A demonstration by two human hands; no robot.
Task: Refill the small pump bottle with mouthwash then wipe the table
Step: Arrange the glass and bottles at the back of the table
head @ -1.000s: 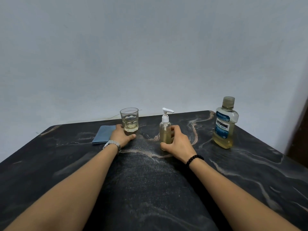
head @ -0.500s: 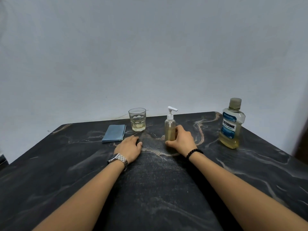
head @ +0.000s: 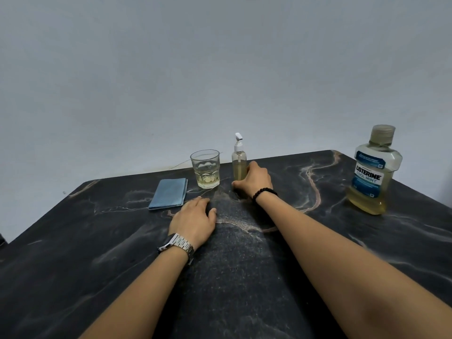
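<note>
Now my right hand (head: 254, 181) holds the pump bottle (head: 239, 165) at twelve o'clock on the table (head: 97, 241), upright beside the glass (head: 206, 168). My left hand (head: 194, 221) lies flat, holding nothing.

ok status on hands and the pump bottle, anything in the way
Right hand wrapped on pump bottle, upright, pump on. Left hand flat on table, empty. Glass and blue cloth close left of bottle; mouthwash bottle capped, far right.

Left hand (head: 194, 221) flat, palm down; right hand (head: 254, 179) curled in a grip
</note>
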